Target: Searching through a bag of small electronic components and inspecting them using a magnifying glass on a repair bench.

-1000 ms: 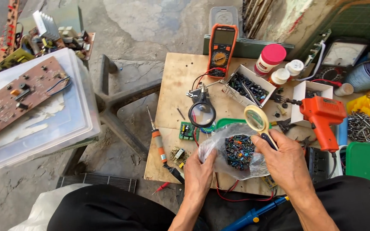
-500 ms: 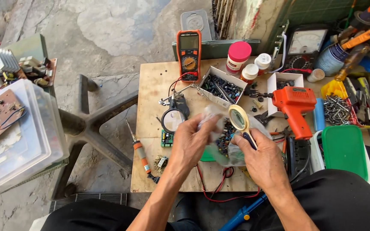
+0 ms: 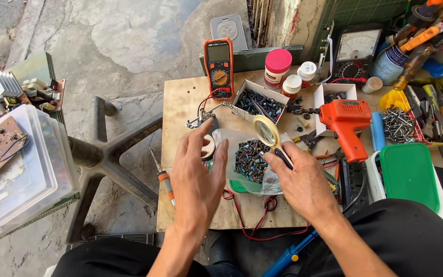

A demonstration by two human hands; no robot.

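Note:
My right hand (image 3: 303, 179) holds a small magnifying glass (image 3: 267, 132) by its dark handle, with the lens above a clear plastic bag (image 3: 249, 161) full of small electronic parts. The bag lies on a wooden board (image 3: 185, 102) set as a work top. My left hand (image 3: 197, 177) hovers flat with fingers spread, just left of the bag, holding nothing. It covers part of a round lens on a stand (image 3: 207, 146).
An orange multimeter (image 3: 219, 66), boxes of parts (image 3: 260, 102), jars (image 3: 277, 67) and an orange soldering gun (image 3: 347, 123) stand behind the bag. A green-lidded box (image 3: 408, 177) and a tool tray (image 3: 426, 107) are at right. A screwdriver (image 3: 162, 177) lies at left. A clear bin (image 3: 32, 174) with a circuit board is far left.
My left hand has let go of the bag and drawn back to the left with fingers spread. The bag now lies on the board. The view has shifted to the left.

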